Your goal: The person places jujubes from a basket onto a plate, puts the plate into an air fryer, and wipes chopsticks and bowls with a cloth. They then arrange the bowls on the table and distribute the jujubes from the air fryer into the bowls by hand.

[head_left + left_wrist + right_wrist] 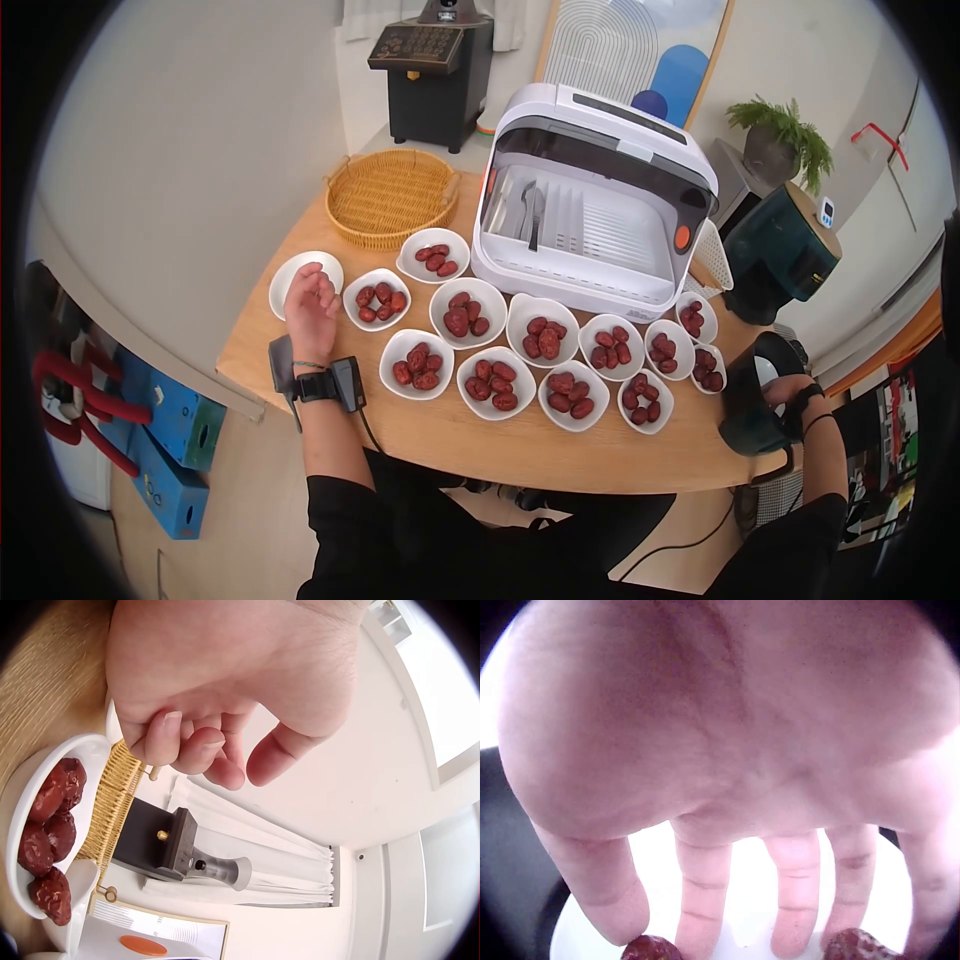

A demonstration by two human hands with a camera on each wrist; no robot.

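Note:
My left hand (pixel 313 305) is raised at the left, overlapping a white plate (pixel 284 283) in the head view. Its fingers are loosely curled, with nothing in them. Next to it stands a white bowl (pixel 362 317) of red dates (pixel 49 791). At the table's right end my right hand (pixel 787 392) reaches down into a dark green pot-like drawer (pixel 740 410). There, in the right wrist view, its spread, mostly straight fingers (pixel 702 900) point into a white bowl (pixel 739 930). One date (pixel 652 949) lies at the thumb tip, another near the other fingers.
Several more white bowls (pixel 497 411) of dates cover the table's middle. Behind them stand a white box with a raised clear lid (pixel 600 140), a round wicker tray (pixel 390 240) and a dark dispenser (pixel 440 90). A green air fryer (pixel 775 255) stands at the right. Cables hang below the table.

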